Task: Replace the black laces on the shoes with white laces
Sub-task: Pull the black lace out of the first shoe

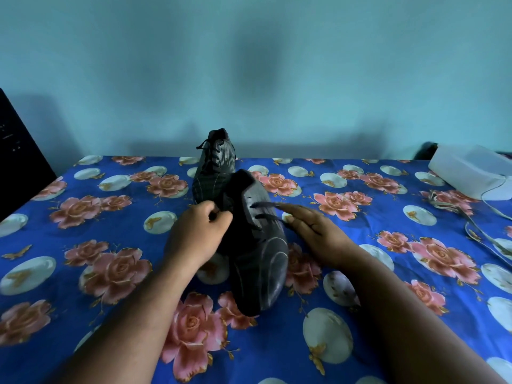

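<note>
Two black shoes lie on a blue flowered cloth. The near shoe [257, 253] points its toe toward me, and black laces [264, 210] cross its eyelets. My left hand [198, 231] is at the shoe's left side, fingers curled and pinching a dark lace end. My right hand [310, 225] lies beside the shoe's right side with straight fingers touching the laces. The far shoe [214, 164] stands behind the near one, still threaded with black laces. White laces [471, 223] lie loose at the right.
The blue flowered cloth [83, 245] covers the whole surface. A white box [473, 170] sits at the far right with a thin cord trailing from it. A dark object [16, 156] stands at the left edge. A teal wall rises behind.
</note>
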`<state>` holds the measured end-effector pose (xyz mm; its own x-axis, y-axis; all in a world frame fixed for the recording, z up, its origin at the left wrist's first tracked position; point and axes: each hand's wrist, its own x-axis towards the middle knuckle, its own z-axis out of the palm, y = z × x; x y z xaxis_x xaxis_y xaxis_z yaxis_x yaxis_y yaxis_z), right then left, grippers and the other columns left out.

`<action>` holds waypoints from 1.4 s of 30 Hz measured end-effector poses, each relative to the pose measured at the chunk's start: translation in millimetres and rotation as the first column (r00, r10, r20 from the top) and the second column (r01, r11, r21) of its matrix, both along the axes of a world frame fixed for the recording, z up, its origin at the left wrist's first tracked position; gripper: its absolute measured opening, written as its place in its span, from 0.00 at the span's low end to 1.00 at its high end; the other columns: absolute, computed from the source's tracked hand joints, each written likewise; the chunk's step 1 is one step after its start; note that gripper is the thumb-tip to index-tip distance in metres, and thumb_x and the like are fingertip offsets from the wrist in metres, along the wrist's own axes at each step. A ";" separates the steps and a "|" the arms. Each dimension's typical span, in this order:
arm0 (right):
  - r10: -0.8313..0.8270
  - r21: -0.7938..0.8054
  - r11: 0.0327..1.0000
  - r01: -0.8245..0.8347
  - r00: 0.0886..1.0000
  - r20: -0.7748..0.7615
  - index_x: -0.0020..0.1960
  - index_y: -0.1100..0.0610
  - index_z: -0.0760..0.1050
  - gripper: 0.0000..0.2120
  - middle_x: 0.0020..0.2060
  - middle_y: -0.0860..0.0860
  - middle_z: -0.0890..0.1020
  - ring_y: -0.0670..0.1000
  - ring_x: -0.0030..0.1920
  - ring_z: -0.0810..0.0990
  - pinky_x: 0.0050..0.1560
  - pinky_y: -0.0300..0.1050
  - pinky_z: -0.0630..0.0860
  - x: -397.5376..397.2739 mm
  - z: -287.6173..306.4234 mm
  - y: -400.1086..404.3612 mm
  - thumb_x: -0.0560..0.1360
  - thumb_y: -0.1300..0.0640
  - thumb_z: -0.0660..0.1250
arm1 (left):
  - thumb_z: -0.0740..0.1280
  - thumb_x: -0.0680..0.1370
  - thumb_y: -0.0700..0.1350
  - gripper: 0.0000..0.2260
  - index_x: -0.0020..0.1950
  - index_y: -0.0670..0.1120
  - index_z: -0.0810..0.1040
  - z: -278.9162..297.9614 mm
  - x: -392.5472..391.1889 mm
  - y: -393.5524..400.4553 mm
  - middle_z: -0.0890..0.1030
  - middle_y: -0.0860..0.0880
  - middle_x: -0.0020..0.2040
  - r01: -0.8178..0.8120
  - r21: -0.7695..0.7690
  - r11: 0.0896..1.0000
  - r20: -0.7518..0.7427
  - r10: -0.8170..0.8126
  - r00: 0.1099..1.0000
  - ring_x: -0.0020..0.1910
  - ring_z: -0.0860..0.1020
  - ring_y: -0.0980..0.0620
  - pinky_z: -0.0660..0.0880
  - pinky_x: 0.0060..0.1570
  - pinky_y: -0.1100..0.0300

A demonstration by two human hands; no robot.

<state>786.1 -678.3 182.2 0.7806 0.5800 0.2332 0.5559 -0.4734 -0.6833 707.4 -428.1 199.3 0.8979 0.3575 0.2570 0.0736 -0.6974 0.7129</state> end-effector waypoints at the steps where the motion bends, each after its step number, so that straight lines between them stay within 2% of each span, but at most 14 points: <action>1: 0.015 -0.050 0.999 -0.015 1.000 0.015 0.74 0.44 0.71 0.21 0.69 0.43 0.76 0.42 0.70 0.72 0.71 0.52 0.69 -0.4 -0.9 -1.0 0.83 0.40 0.57 | 0.66 0.77 0.53 0.13 0.39 0.46 0.75 0.5 -0.4 1.9 0.78 0.47 0.32 0.009 -0.035 0.999 -0.016 -0.010 1.000 0.34 0.77 0.45 0.68 0.33 0.53; 4: 0.007 -0.077 0.997 -0.004 1.000 0.029 0.77 0.41 0.64 0.28 0.71 0.42 0.73 0.43 0.71 0.70 0.72 0.54 0.68 -0.7 -2.6 -3.0 0.81 0.33 0.54 | 0.66 0.73 0.56 0.10 0.39 0.51 0.78 1.3 -2.1 1.0 0.80 0.50 0.33 0.087 -0.140 0.986 0.049 -0.081 0.996 0.34 0.79 0.50 0.73 0.35 0.52; 8: -0.003 0.177 0.984 0.005 1.000 -0.008 0.76 0.39 0.65 0.21 0.72 0.39 0.73 0.41 0.72 0.70 0.72 0.47 0.69 -3.3 3.6 0.3 0.84 0.47 0.58 | 0.70 0.78 0.46 0.09 0.38 0.49 0.77 0.1 -3.1 -6.8 0.78 0.51 0.33 0.145 -0.139 0.980 0.141 -0.125 0.982 0.30 0.74 0.55 0.69 0.32 0.55; 13: 0.028 0.257 0.966 -0.008 0.997 -0.073 0.74 0.46 0.71 0.19 0.68 0.42 0.77 0.40 0.70 0.72 0.69 0.35 0.67 -5.5 6.9 2.2 0.85 0.50 0.58 | 0.71 0.78 0.43 0.08 0.39 0.46 0.78 -0.6 -3.7 -12.7 0.77 0.45 0.32 0.216 -0.111 0.970 0.180 -0.194 0.964 0.29 0.70 0.57 0.64 0.29 0.64; 16: 0.038 0.187 0.982 -0.029 0.998 -0.044 0.75 0.44 0.70 0.19 0.67 0.42 0.74 0.37 0.69 0.70 0.64 0.26 0.64 -7.0 7.5 2.8 0.85 0.53 0.59 | 0.71 0.78 0.41 0.08 0.39 0.45 0.79 1.1 -3.6 -9.5 0.75 0.43 0.32 0.210 -0.263 0.942 0.166 -0.170 0.971 0.32 0.70 0.56 0.66 0.31 0.64; 18: 0.045 0.161 0.986 -0.036 0.998 -0.053 0.75 0.44 0.69 0.19 0.65 0.41 0.73 0.36 0.67 0.70 0.63 0.25 0.63 -6.0 6.6 3.8 0.85 0.55 0.59 | 0.70 0.79 0.40 0.11 0.36 0.46 0.79 0.9 -0.9 -5.3 0.75 0.51 0.30 0.171 -0.436 0.883 0.126 -0.128 0.984 0.32 0.72 0.58 0.68 0.33 0.66; 21: 0.023 0.157 0.987 -0.018 0.999 -0.031 0.74 0.44 0.70 0.20 0.61 0.39 0.74 0.39 0.63 0.72 0.61 0.27 0.65 -4.1 5.8 5.6 0.85 0.59 0.59 | 0.70 0.73 0.46 0.10 0.32 0.48 0.79 -0.3 2.7 -1.1 0.78 0.52 0.31 0.057 -0.582 0.811 0.029 -0.050 0.998 0.36 0.74 0.54 0.68 0.38 0.58; 23: 0.011 0.160 0.987 -0.005 0.999 -0.033 0.73 0.44 0.71 0.20 0.60 0.39 0.74 0.40 0.64 0.72 0.61 0.28 0.65 -4.2 6.8 5.9 0.85 0.59 0.58 | 0.71 0.74 0.48 0.10 0.35 0.45 0.79 -2.1 2.0 -0.1 0.78 0.45 0.32 -0.030 -0.463 0.886 -0.009 0.029 1.000 0.36 0.74 0.51 0.67 0.38 0.56; 25: 0.005 0.171 0.985 0.009 0.997 -0.078 0.74 0.44 0.71 0.19 0.61 0.39 0.76 0.39 0.65 0.73 0.65 0.34 0.67 -2.6 6.7 3.7 0.85 0.58 0.58 | 0.71 0.76 0.47 0.08 0.39 0.46 0.78 -0.5 -2.0 -1.6 0.78 0.50 0.32 -0.064 -0.225 0.972 0.048 0.077 0.996 0.33 0.75 0.52 0.67 0.35 0.57; 27: 0.023 0.182 0.983 0.002 0.991 -0.132 0.75 0.45 0.70 0.20 0.66 0.43 0.78 0.42 0.68 0.74 0.71 0.45 0.69 1.3 2.8 -1.7 0.84 0.54 0.59 | 0.71 0.78 0.47 0.03 0.46 0.51 0.79 3.3 -5.5 -3.4 0.81 0.54 0.40 0.023 -0.106 0.994 0.183 -0.003 0.983 0.38 0.78 0.57 0.72 0.36 0.60; 30: 0.075 0.146 0.988 -0.045 0.977 -0.202 0.77 0.38 0.64 0.27 0.67 0.49 0.78 0.47 0.68 0.76 0.71 0.56 0.72 3.4 0.4 -8.6 0.79 0.38 0.63 | 0.71 0.79 0.50 0.08 0.58 0.53 0.80 2.6 -5.3 -6.8 0.81 0.57 0.52 0.251 -0.043 0.967 0.291 -0.229 0.929 0.51 0.79 0.61 0.74 0.46 0.70; 34: 0.129 0.082 0.990 -0.112 0.960 -0.248 0.78 0.31 0.55 0.40 0.70 0.49 0.75 0.49 0.68 0.76 0.70 0.57 0.73 1.0 1.1 -12.1 0.71 0.29 0.69 | 0.73 0.77 0.52 0.10 0.52 0.47 0.84 -7.7 -0.6 -15.4 0.81 0.55 0.53 0.332 0.143 0.933 0.326 -0.361 0.874 0.55 0.80 0.59 0.76 0.55 0.62; 38: 0.133 0.041 0.991 -0.127 0.967 -0.219 0.78 0.31 0.52 0.44 0.70 0.49 0.75 0.50 0.72 0.73 0.72 0.59 0.70 1.6 0.8 -12.0 0.69 0.28 0.70 | 0.73 0.78 0.49 0.05 0.46 0.48 0.83 -12.2 4.3 -14.3 0.82 0.55 0.53 0.307 0.046 0.951 0.321 -0.305 0.896 0.54 0.80 0.58 0.76 0.54 0.60; 42: 0.131 0.027 0.991 -0.128 0.970 -0.206 0.78 0.30 0.51 0.44 0.69 0.51 0.76 0.50 0.71 0.73 0.72 0.59 0.70 0.9 2.1 -11.1 0.69 0.27 0.69 | 0.72 0.78 0.43 0.06 0.45 0.54 0.82 -7.8 1.6 -13.3 0.85 0.58 0.46 0.256 -0.267 0.929 0.248 -0.190 0.950 0.44 0.80 0.58 0.76 0.47 0.62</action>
